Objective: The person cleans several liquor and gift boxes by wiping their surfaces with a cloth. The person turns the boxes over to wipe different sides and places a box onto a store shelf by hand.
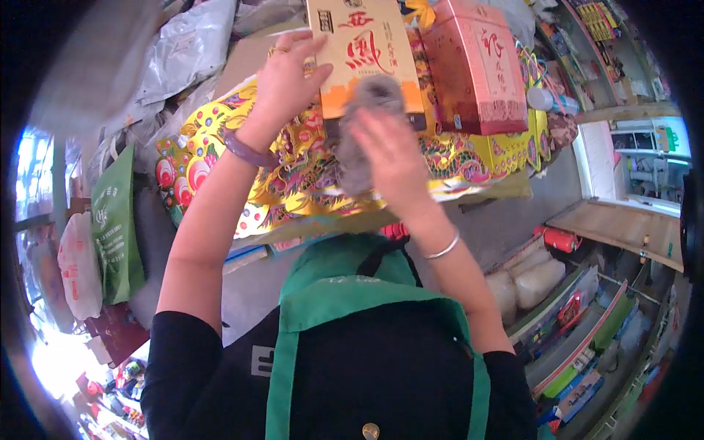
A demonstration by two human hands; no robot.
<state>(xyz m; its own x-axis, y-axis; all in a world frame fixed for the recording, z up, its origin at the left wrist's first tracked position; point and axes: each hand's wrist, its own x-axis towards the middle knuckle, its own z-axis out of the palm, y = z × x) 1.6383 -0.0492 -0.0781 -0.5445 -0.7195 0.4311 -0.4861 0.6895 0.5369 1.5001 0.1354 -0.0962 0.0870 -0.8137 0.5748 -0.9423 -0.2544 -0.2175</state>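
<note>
At far left, one thin white plastic bag with red print hung beside one green bag with pale lettering, and a crinkled, pale grey plastic bag lay above them. Your left hand, a ring on one finger and one smooth purple bangle at the wrist, reached to the left edge of a tan box. Its fingers were slightly apart, the thumb held away from them, and the fingertips met the box's edge.

The box, rectangular and flat-faced with red and black characters and an orange band, lay between your two hands on glossy yellow sheets crowded with multicolored patterns. One soft, fuzzy grey cloth covered part of its lower end, directly beneath and to the left of your right fingers. Your right hand, one silver bangle at the wrist, was blurred; its fingers looked close together over the cloth, but whether they gripped it could not be told.

Just right stood a second box, pink and dark red, two boxes in all, with one pale-lidded container on its side near the corner.
</note>
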